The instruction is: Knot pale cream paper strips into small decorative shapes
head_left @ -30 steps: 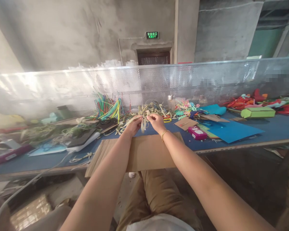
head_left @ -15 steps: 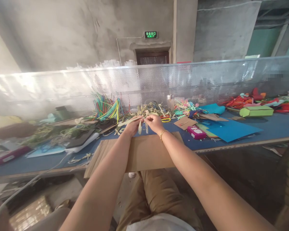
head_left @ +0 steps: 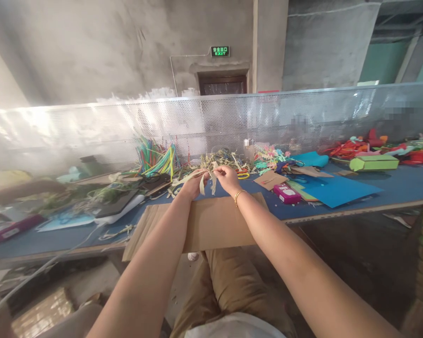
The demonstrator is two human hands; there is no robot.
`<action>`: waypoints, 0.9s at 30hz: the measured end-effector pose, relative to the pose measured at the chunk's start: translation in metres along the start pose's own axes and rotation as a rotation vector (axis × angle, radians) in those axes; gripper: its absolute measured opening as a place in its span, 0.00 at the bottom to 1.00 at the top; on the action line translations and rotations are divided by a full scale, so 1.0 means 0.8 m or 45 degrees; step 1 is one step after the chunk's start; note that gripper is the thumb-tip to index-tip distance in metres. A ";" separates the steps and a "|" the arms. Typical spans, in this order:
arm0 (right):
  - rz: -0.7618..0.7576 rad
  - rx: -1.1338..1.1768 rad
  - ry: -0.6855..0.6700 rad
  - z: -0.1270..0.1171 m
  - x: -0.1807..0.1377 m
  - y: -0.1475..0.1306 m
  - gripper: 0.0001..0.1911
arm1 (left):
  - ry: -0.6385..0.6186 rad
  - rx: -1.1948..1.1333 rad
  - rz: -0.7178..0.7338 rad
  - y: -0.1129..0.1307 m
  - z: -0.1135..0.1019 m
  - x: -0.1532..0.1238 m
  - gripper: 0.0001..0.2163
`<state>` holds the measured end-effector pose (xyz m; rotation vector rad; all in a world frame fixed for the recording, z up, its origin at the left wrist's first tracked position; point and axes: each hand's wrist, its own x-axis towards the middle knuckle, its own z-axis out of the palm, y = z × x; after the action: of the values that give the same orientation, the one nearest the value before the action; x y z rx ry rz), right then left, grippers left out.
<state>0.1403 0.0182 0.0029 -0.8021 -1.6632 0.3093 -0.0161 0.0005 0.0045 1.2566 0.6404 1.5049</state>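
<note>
My left hand [head_left: 193,188] is closed on a bundle of pale, flat, ribbon-like strips [head_left: 202,186]. Long ends trail off to its left, and others hang down between my hands. Fingers of my right hand [head_left: 228,180] pinch the same strips from the right side; one short end sticks up by its fingertips. Both hands hover just above the far edge of a brown cardboard sheet [head_left: 220,223], which lies under my forearms and overhangs the table's front edge. The exact crossing of the strips is partly hidden by my fingers.
Behind my hands lies a heap of dried greenish strips [head_left: 223,157], with coloured pipe-cleaner-like sticks [head_left: 157,157] to its left. Rightward are a purple box [head_left: 286,193], blue sheets [head_left: 334,188] and a green paper box [head_left: 373,163]. A perforated metal screen [head_left: 225,117] borders the table.
A strip end now stands up between my hands, and the hanging ends have shifted. My right hand has risen slightly; my left stays nearly in place.
</note>
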 end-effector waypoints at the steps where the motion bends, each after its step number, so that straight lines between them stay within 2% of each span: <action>1: -0.016 -0.042 0.019 -0.001 0.001 0.001 0.07 | -0.012 -0.007 -0.001 0.000 0.001 0.000 0.10; 7: -0.037 -0.239 -0.011 -0.002 -0.001 0.002 0.06 | -0.086 -0.037 -0.060 0.002 0.006 -0.002 0.11; 17: -0.025 -0.331 -0.046 -0.004 -0.001 -0.003 0.05 | -0.145 -0.033 -0.159 0.003 0.007 -0.004 0.10; 27: 0.001 -0.449 0.005 -0.007 -0.005 -0.012 0.05 | -0.111 -0.064 -0.235 0.000 0.003 -0.004 0.09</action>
<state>0.1423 0.0073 0.0070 -1.0628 -1.7382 0.0122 -0.0143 -0.0034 0.0042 1.1847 0.6389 1.2998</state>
